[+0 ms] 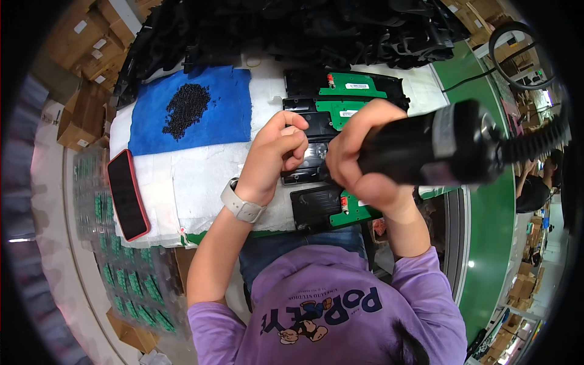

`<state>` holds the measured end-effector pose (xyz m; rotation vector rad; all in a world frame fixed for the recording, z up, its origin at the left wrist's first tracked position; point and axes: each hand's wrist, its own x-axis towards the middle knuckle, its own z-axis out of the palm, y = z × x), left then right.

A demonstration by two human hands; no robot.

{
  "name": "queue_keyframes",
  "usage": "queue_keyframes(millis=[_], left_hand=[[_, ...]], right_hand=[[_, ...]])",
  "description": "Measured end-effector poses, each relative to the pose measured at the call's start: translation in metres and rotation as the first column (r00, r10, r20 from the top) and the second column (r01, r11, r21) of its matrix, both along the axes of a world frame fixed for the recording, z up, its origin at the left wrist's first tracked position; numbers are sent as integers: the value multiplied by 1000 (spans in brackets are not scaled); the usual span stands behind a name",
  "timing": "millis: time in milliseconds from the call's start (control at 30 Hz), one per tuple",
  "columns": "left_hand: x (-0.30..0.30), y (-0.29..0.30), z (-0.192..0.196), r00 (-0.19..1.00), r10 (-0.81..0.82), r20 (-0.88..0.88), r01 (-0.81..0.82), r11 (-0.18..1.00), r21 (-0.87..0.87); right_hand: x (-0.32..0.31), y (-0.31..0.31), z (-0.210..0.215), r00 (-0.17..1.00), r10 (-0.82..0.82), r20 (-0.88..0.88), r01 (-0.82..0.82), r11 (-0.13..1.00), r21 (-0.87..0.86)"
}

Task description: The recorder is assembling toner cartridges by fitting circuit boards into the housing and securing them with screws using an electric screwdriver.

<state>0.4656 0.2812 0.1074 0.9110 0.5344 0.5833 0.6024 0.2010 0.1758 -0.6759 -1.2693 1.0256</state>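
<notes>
My right hand (365,155) is wrapped round a thick black electric screwdriver (407,149), whose coiled cable runs off to the right. The tool's tip is hidden behind the hand, over a row of black plastic housings (316,125). Green circuit boards (356,86) lie in several of these housings. Close to the row's left edge, my left hand (277,149) has its fingers curled and pinched; whatever they hold, if anything, is too small to make out. A housing (313,207) with a green board lies nearest my body, below the right hand.
Small black screws (187,109) are heaped on a blue cloth (234,121) at the left. A red-cased phone (128,194) lies by the table's left edge. Black plastic parts (292,36) are piled along the back. Trays of green boards (131,283) stand lower left.
</notes>
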Motion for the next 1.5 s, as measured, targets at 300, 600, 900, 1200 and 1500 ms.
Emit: queue_keyframes(millis=[300, 600, 900, 1200, 1500], left_hand=[[-3, -2, 12, 1000, 19, 11, -19, 999, 42], [-4, -4, 7, 1000, 7, -25, -5, 997, 80], [-4, -6, 10, 998, -29, -49, 33, 996, 88], [-6, -8, 18, 986, -51, -160, 80, 980, 181], [-5, -10, 17, 988, -140, -61, 147, 980, 131]], right_hand=[[46, 6, 16, 908, 131, -399, 5, 946, 324], [49, 5, 14, 887, 82, -454, 76, 945, 319], [46, 4, 14, 871, 81, -485, 91, 943, 320], [44, 3, 11, 895, 111, -432, 35, 948, 316], [44, -5, 10, 881, 109, -461, 47, 948, 314]])
